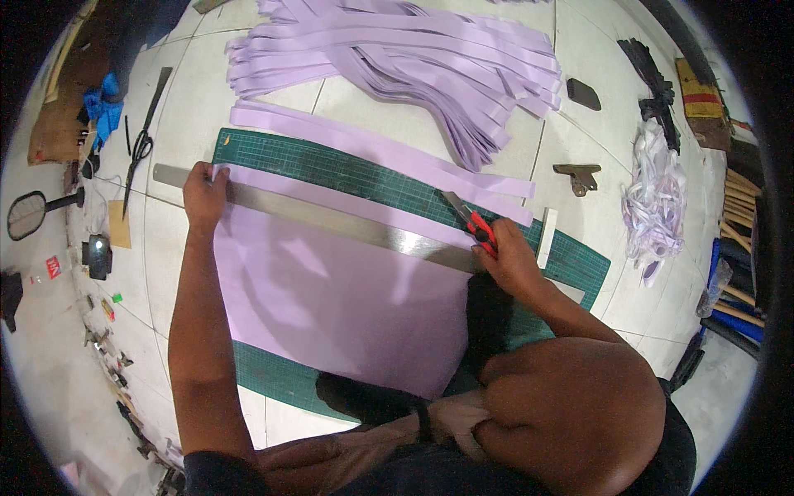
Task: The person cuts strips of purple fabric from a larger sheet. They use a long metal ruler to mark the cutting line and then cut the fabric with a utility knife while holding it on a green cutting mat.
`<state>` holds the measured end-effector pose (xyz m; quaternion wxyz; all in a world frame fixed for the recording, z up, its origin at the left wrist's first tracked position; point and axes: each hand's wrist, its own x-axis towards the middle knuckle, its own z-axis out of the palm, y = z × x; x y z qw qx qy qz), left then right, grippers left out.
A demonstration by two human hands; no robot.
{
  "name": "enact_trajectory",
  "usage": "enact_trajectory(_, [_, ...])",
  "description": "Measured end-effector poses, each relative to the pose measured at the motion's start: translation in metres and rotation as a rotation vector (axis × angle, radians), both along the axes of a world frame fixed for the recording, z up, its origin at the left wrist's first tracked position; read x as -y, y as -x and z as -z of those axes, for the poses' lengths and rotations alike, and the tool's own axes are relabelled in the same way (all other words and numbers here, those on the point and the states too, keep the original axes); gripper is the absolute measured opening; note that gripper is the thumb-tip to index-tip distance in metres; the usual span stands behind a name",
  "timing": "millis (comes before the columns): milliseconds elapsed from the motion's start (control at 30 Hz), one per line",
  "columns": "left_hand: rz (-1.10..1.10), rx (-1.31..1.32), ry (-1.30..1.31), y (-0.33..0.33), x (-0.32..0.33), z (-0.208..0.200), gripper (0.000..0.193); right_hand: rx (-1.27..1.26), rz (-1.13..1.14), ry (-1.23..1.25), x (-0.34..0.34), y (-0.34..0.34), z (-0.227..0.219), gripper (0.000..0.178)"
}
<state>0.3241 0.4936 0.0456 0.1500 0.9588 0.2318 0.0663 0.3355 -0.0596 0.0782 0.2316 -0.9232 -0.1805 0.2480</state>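
A lilac sheet (347,306) lies on a green cutting mat (322,161), with a long steel ruler (405,240) across its upper part. My left hand (205,197) grips the ruler and the sheet's edge near the left end. In my right hand (513,256) is a red utility knife (481,230), its blade pointing up and left over the mat. That hand rests at the ruler's right part. A narrow lilac band (331,197) of the sheet shows beyond the ruler. Farther off, cut lilac strips (372,153) lie along the mat's far edge.
A big pile of lilac strips (397,58) covers the far floor. To the right are a bulldog clip (577,177), a dark block (584,94), a white bar (547,237) and a bundle of pale scraps (655,202). Black scissors (141,151) lie at left. My bent knee (579,405) is close by.
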Motion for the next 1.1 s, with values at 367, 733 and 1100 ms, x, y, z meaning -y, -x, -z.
enact_trajectory(367, [0.095,0.554,0.732,-0.049,0.069,-0.158,0.007,-0.077,0.101,0.021,0.005,0.001,-0.003,0.035])
enact_trajectory(733, [0.026,0.398,0.921,-0.088,0.03,-0.108,0.02,-0.16,0.259,-0.141,0.049,-0.046,-0.038,0.051])
enact_trajectory(1100, [-0.298,0.16,0.352,-0.076,0.017,-0.015,0.058,0.286,0.035,-0.06,0.043,-0.048,-0.03,0.057])
